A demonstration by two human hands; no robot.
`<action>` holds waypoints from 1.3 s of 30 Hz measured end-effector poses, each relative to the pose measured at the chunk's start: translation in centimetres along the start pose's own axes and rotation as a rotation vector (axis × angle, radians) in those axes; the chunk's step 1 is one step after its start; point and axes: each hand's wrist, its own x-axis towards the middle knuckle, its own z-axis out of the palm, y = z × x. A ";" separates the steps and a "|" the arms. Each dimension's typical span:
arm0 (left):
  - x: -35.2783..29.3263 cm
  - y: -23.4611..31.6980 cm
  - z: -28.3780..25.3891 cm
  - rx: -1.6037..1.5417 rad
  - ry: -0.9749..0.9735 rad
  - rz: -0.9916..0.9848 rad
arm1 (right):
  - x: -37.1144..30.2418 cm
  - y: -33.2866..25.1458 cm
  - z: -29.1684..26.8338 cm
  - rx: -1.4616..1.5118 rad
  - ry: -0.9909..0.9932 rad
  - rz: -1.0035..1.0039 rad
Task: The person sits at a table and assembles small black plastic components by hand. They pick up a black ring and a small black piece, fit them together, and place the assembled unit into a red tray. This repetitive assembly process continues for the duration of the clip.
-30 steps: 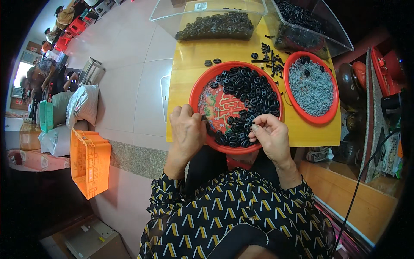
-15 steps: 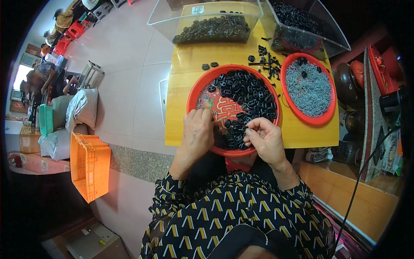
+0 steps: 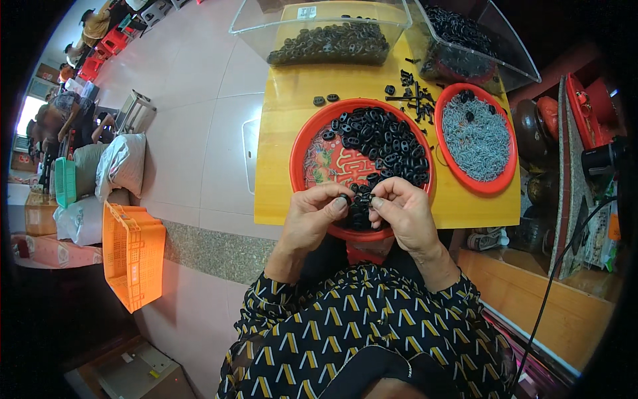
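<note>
The person's left hand (image 3: pixel 312 211) had its grip closed at the thumb and forefinger, pinching a small black piece (image 3: pixel 345 199) by its edge above the near part of a round red tray (image 3: pixel 297 143). The right hand (image 3: pixel 404 211) was just beside it, thumb and forefinger drawn together; whether that grip had hold of anything could not be told, as the fingertips hid it.

Between and beyond the hands, many black two-holed oval pieces (image 3: pixel 399 136) lay heaped in the tray, mostly along its far and right sides, leaving its patterned floor bare toward the left. The tray stood on a yellow worktop (image 3: pixel 274 159), overhanging its near edge.

To the right, a second red tray (image 3: pixel 511 174) held small silvery pieces (image 3: pixel 478 146) with a few black ones on top. Dark screw-like parts (image 3: pixel 420 101) lay loose between the trays and two clear bins, the left one (image 3: pixel 260 41) and right one (image 3: pixel 517 58) both holding dark pieces.
</note>
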 end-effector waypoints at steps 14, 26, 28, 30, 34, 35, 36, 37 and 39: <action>-0.8 -0.2 0.7 -0.199 0.040 -0.029 | -0.1 -0.5 1.6 -0.195 0.061 -0.070; -0.9 -0.5 0.9 -0.047 0.063 0.010 | -0.3 -0.7 1.6 -0.238 0.066 -0.078; -0.8 -0.4 1.0 -0.018 0.063 0.014 | -0.3 -0.7 1.4 -0.245 0.054 -0.084; -0.8 -0.3 1.1 0.020 0.065 0.017 | -0.3 -0.8 1.6 -0.236 0.065 -0.081; -1.0 -0.1 1.2 0.086 0.071 0.037 | -0.3 -0.8 1.5 -0.244 0.063 -0.079; -1.0 -0.2 1.2 0.102 0.071 0.043 | -0.3 -0.8 1.5 -0.242 0.067 -0.084; -1.0 -0.3 1.2 0.119 0.071 0.049 | -0.3 -0.7 1.5 -0.239 0.071 -0.088; -1.0 -0.2 1.3 0.120 0.076 0.047 | -0.3 -0.7 1.6 -0.236 0.074 -0.091; -0.9 0.1 1.6 0.123 0.084 0.044 | -0.3 -0.7 1.4 -0.251 0.065 -0.080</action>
